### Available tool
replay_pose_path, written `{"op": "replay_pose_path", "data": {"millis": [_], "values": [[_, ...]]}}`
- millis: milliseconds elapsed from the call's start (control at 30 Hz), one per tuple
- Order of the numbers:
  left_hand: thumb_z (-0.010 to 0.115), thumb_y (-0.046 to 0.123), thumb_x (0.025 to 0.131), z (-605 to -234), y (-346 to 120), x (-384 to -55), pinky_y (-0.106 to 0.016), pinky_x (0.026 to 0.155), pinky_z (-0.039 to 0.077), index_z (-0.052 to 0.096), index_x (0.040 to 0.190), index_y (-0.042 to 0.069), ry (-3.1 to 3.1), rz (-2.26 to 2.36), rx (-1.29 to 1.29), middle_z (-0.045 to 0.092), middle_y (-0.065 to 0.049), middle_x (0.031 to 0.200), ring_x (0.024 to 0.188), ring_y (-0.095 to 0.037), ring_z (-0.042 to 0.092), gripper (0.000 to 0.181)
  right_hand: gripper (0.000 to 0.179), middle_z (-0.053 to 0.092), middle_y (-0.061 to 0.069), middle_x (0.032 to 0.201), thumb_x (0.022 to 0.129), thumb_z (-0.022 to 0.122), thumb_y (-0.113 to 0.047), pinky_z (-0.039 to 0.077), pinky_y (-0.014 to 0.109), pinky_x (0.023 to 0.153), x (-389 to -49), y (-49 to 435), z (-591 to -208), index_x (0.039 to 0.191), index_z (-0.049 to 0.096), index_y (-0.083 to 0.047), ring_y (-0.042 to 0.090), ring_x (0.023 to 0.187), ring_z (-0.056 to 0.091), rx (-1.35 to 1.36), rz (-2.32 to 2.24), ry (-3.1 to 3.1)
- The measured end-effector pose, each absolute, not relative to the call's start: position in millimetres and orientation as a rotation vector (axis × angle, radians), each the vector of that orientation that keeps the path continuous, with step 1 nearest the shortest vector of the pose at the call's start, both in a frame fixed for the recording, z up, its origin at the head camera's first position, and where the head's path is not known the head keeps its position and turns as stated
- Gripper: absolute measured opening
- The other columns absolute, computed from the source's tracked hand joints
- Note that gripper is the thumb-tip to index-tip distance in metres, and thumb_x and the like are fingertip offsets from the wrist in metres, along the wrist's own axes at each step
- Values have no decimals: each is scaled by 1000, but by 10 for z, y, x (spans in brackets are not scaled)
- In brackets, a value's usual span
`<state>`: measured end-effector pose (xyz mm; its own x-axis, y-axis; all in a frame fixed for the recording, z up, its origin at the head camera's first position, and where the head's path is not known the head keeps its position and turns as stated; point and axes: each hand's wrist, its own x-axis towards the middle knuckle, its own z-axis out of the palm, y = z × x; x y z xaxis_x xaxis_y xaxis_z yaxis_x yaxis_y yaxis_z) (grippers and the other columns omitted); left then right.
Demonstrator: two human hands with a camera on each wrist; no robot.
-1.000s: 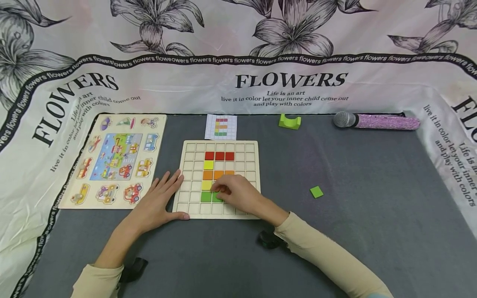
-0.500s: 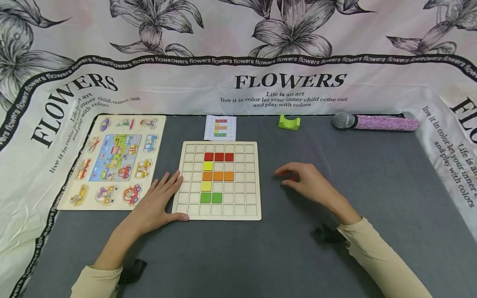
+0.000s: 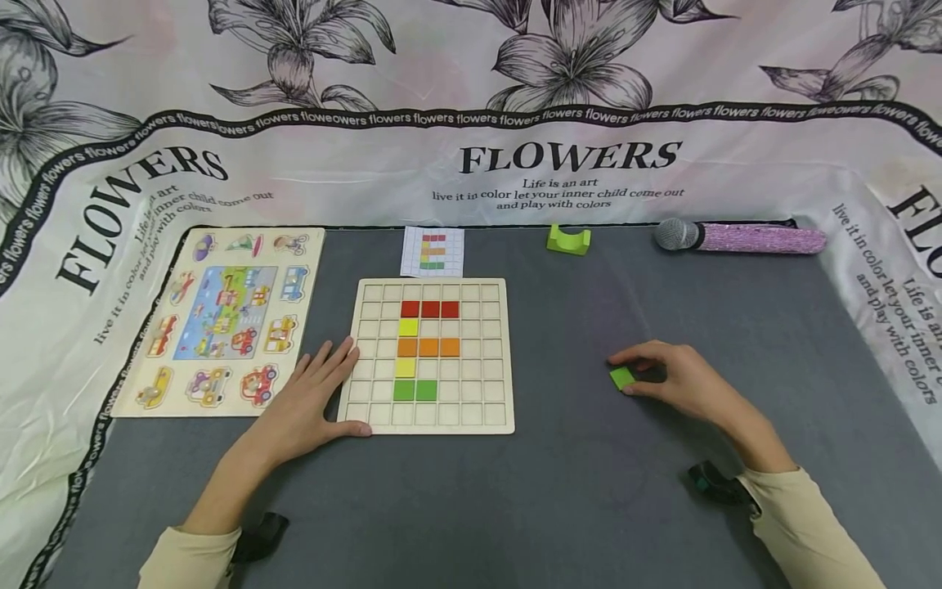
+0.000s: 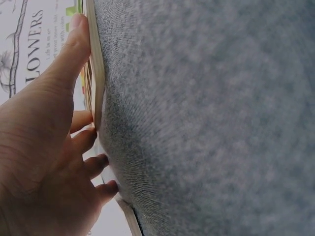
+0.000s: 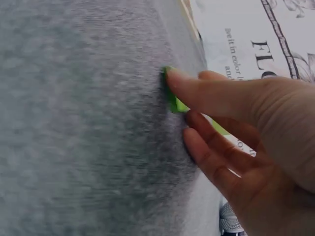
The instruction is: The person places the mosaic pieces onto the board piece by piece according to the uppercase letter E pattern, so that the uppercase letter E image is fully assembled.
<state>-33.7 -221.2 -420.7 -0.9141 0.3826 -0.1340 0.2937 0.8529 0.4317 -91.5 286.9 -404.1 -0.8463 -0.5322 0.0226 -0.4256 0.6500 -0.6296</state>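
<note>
In the head view, the right hand (image 3: 688, 380) pinches a small green square tile (image 3: 621, 378) between thumb and fingers on the grey tabletop. The right wrist view shows the thumb on this green tile's edge (image 5: 175, 98). With fingers spread straight, the left hand (image 3: 302, 409) rests against the left edge of a wooden grid board (image 3: 482, 370); its thumb touches the near left corner. On the board lie red tiles (image 3: 430, 309), orange tiles (image 3: 428, 348), two yellow tiles (image 3: 405, 367) and two green tiles (image 3: 425, 390). In the left wrist view, the board's side (image 4: 97, 73) meets the thumb and fingers.
A paper card (image 3: 432, 252) with a coloured grid pattern lies behind the board. Left of it is a wooden picture puzzle (image 3: 294, 245). A green curved block (image 3: 568, 240) and a pink glittery microphone (image 3: 758, 238) lie along the back. Flower-printed cloth (image 3: 353, 180) surrounds the grey surface.
The right hand has left the board, where a second green tile now shows fully, and moved right to the loose green tile, taking hold of it. The left hand has stayed put.
</note>
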Motion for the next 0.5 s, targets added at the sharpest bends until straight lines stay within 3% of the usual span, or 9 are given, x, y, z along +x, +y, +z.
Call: {"op": "replay_pose_path", "data": {"millis": [367, 500], "values": [[73, 64, 75, -4204, -2224, -331, -56, 119, 7, 22, 156, 6, 2817, 612, 511, 14, -9, 164, 149, -38, 8, 112, 29, 70, -1, 90, 82, 78, -4, 56, 23, 68, -976, 2726, -4011, 110, 72, -5, 8, 78, 64, -681, -1049, 2661], [71, 66, 75, -4219, -2240, -336, -55, 119, 6, 21, 157, 7, 2815, 607, 512, 13, -9, 164, 149, -37, 8, 113, 25, 69, -1, 87, 84, 77, -4, 56, 22, 69, -1025, 2560, -4026, 109, 72, -4, 7, 76, 63, -676, -1143, 2604]]}}
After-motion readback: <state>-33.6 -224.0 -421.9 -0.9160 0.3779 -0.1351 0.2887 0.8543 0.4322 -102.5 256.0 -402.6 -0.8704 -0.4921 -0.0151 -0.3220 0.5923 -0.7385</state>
